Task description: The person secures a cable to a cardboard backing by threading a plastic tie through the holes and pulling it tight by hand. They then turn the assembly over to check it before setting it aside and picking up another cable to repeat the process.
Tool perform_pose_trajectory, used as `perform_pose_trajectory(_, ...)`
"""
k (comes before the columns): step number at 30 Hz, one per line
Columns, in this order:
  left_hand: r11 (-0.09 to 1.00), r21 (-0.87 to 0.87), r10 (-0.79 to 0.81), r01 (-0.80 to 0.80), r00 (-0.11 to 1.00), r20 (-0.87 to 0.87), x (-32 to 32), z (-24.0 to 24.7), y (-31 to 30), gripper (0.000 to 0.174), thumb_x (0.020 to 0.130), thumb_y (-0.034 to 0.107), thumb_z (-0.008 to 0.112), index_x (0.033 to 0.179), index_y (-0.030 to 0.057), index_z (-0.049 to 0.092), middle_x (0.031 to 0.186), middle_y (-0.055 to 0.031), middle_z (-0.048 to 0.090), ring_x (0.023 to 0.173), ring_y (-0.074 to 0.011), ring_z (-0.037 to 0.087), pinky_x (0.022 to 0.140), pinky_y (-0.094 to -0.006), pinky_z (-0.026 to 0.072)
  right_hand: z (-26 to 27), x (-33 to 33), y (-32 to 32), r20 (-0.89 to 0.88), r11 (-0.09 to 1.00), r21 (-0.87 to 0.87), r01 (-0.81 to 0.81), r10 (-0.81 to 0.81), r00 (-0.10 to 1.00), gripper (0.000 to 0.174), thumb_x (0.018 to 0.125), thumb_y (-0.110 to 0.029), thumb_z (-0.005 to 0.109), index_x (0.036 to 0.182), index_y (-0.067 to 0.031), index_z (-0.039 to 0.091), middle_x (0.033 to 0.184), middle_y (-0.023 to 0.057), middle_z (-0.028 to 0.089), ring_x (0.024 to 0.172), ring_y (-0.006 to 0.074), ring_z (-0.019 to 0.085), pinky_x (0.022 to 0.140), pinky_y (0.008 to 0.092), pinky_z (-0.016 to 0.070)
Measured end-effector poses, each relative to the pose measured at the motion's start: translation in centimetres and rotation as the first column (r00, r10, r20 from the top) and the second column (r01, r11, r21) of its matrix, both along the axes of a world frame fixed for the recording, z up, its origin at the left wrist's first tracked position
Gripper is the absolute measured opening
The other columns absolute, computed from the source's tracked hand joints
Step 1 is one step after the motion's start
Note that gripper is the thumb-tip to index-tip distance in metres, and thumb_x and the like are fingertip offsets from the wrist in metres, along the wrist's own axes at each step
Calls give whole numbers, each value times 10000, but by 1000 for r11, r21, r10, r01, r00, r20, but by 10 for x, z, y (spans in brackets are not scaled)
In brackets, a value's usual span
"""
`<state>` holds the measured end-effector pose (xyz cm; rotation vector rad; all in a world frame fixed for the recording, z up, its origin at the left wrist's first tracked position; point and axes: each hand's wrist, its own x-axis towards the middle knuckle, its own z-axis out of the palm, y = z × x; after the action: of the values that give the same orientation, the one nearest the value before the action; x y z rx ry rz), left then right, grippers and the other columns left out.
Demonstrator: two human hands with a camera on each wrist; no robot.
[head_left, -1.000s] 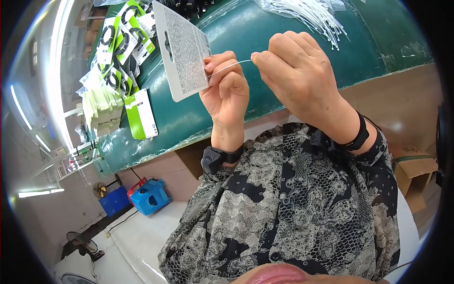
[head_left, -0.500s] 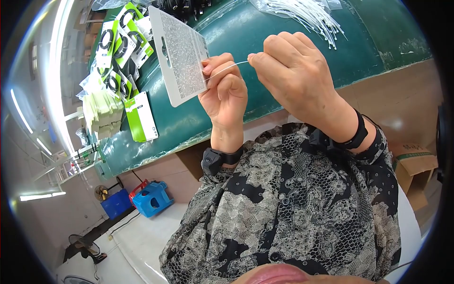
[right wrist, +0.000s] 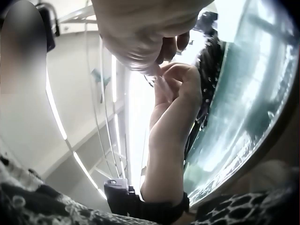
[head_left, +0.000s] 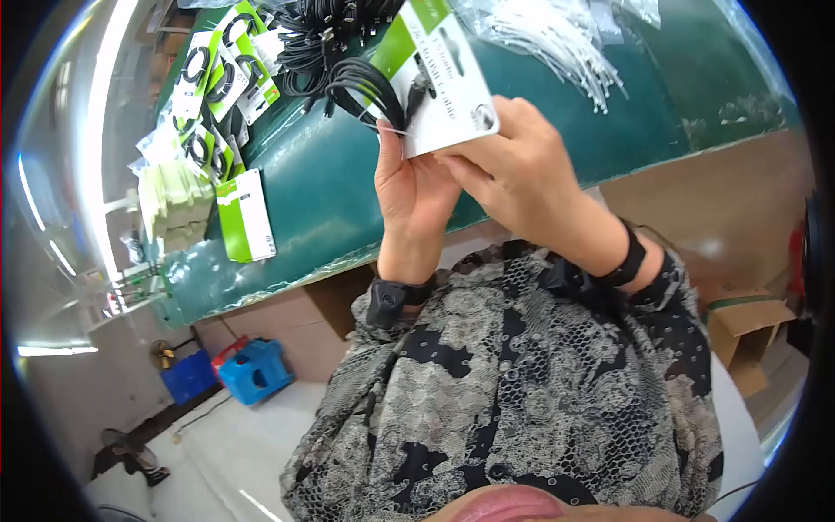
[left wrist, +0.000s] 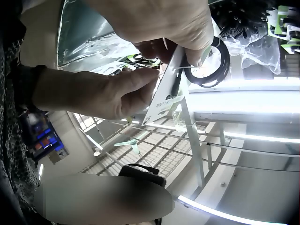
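My left hand (head_left: 413, 187) holds a white-and-green packaging card (head_left: 457, 109), its thumb raised along the card's lower left edge and other fingers partly hidden behind. A coiled black cable (head_left: 370, 91) lies against the card's printed front. A white cable tie (head_left: 391, 130) crosses the coil near the left thumb. My right hand (head_left: 526, 165) holds the card at its lower right corner, with some fingertips hidden behind it. In the left wrist view, the cable coil (left wrist: 208, 84) hangs on one side of the card and the right hand (left wrist: 117, 96) is on the other.
Loose white cable ties (head_left: 557, 43) lie at the back of the green table (head_left: 322, 200). Black cables (head_left: 300, 39) are heaped behind the card. Carded cables (head_left: 209, 83), a stack of cards (head_left: 177, 204) and a single card (head_left: 246, 217) are at the left.
The card has turned from its printed back to its front, bringing the cable coil into view. My right hand has let go of the tie's drawn-out end and moved left to the card.
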<state>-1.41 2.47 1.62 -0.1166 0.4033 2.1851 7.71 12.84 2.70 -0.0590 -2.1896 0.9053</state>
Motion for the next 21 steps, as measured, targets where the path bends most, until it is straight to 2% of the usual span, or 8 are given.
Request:
perform_pose_trajectory(2,1000,-2,-15,15,997,-72,-1,-7,1,318,928,207,554,1206,58,509,1148,-66,576,1053,-179,531,841,-327,422,-18,-5,-4,18,935,-352,-53,63,998,156,737,6,668,891,-17,660,829,80,639,786,205,615,724,300,470)
perform_pose_trajectory(4,995,-83,-74,56,970,-233,-6,-16,1,376,938,234,545,1275,88,466,1255,-66,547,1162,-197,498,954,-368,379,-29,-7,-4,2,924,-376,-61,67,998,155,754,11,665,906,-17,669,861,84,661,809,196,628,741,289,476)
perform_pose_trajectory(5,998,-45,-41,32,974,-224,-6,-18,2,376,938,234,545,1275,88,466,1255,-66,547,1162,-197,498,954,-368,379,-34,-7,-2,-26,895,-442,-58,51,998,156,771,15,661,922,-17,677,892,89,683,832,186,640,759,279,481)
perform_pose_trajectory(8,976,-219,-50,-13,960,-276,-2,-23,1,322,931,228,559,1229,116,507,1192,-22,576,1115,-167,516,931,-359,390,-45,-4,9,57,893,-446,-52,87,995,151,774,20,659,920,-14,672,886,64,682,820,153,632,743,269,479)
perform_pose_trajectory(10,976,-217,-31,-26,966,-257,1,-33,0,315,928,225,566,1220,122,514,1178,-12,581,1105,-160,520,925,-360,394,-53,0,11,105,892,-451,-38,96,990,149,776,23,658,920,-13,669,882,52,681,814,137,628,735,263,477)
perform_pose_trajectory(14,968,-251,-54,-7,970,-235,7,-36,4,299,922,234,577,1200,135,529,1156,2,589,1090,-150,525,925,-365,397,-58,-4,6,30,830,-555,54,-44,999,103,805,36,637,898,-2,659,849,35,672,826,122,618,728,262,477)
perform_pose_trajectory(18,959,-282,-73,10,974,-213,11,-29,6,299,921,255,578,1194,141,533,1168,-9,585,1100,-162,522,945,-374,400,-54,-1,3,68,732,-681,-5,70,995,130,839,32,618,968,16,621,883,46,656,853,128,610,752,262,480)
perform_pose_trajectory(21,956,-294,-68,-4,971,-231,10,-24,6,299,914,239,592,1194,148,536,1165,-11,587,1095,-170,529,944,-387,420,-53,-7,2,-110,508,-853,-122,55,992,228,867,12,601,1089,30,552,987,76,633,892,141,604,778,259,483)
